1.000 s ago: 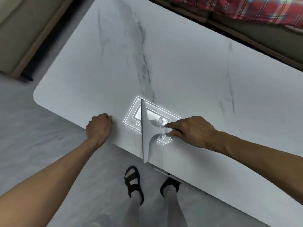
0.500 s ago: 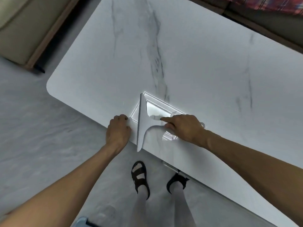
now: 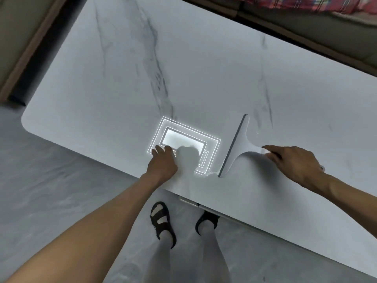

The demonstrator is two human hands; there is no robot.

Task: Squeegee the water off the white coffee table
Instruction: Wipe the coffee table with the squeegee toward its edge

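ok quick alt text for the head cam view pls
Seen from above, a person's right hand holds a white squeegee by its handle, blade down on a white marble-look coffee table. Their left hand rests at the near edge beside a bright reflected ceiling light, with sandalled feet on the grey floor below.

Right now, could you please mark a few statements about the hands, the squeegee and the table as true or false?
1. The right hand holds the squeegee by its handle. True.
2. The squeegee blade lies on the floor. False: it rests on the white table, near the front edge.
3. The left hand rests on the table beside a bright reflection. True.
4. Both hands grip the squeegee. False: only the right does; the left is apart from it.
5. A little water shows by the blade's near end. True.
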